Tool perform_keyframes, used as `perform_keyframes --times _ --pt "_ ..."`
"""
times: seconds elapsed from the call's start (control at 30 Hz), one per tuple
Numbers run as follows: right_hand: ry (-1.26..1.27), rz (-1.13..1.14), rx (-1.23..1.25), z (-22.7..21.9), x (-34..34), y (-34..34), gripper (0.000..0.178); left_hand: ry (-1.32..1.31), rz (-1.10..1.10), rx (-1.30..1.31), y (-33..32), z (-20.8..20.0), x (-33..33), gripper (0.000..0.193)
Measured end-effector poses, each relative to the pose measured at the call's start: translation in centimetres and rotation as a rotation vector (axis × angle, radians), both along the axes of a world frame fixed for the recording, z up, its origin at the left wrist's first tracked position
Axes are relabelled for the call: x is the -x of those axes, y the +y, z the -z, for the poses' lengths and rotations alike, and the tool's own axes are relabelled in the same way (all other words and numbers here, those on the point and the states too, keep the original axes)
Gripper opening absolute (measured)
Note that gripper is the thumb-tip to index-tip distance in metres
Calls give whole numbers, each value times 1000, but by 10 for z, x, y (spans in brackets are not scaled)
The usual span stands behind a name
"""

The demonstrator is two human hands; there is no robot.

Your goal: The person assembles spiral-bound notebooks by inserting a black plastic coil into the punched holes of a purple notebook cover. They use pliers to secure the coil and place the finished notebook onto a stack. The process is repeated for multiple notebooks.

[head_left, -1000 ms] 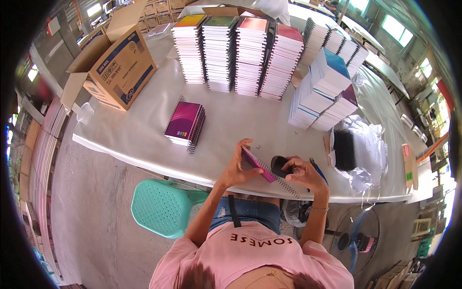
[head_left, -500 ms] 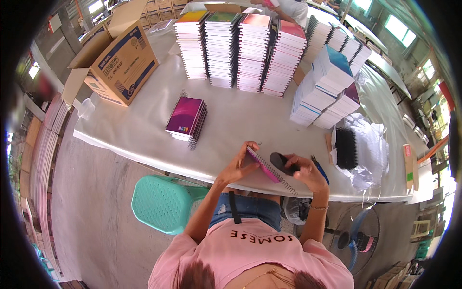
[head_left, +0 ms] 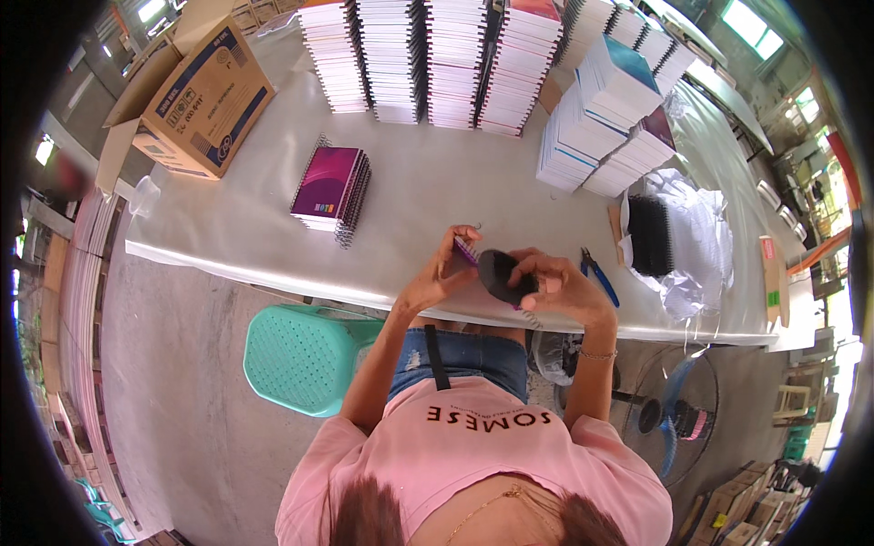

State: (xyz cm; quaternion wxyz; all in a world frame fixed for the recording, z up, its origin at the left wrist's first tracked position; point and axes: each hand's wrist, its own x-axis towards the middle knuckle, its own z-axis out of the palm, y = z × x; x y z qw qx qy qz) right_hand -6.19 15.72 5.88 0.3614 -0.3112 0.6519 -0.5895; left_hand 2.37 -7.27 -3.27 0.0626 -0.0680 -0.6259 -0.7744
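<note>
Left hand: your left hand grips a purple notebook, held tilted near the table's front edge;
Right hand: your right hand holds a dark rounded object in front of the notebook, hiding its middle; a loose-ended wire coil shows below;
Pliers: the blue-handled pliers lie just right of your right hand;
Table: on the pale table you have a pile of purple notebooks at left; an open cardboard box beyond; tall notebook stacks at the back; black coils on white wrapping at right;
Floor: a green stool stands to your left
</note>
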Motion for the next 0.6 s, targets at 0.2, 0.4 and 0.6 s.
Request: perform_keyframes --times 0.2,0.4,0.6 --pt "0 18 -80 -9 -6 -7 35 5 44 -3 1 -2 -4 46" --pt "280 236 -245 25 18 -16 45 30 -32 133 3 2 0 34" --pt "744 654 -298 58 33 17 59 -111 -228 156 24 -22 -8 26"
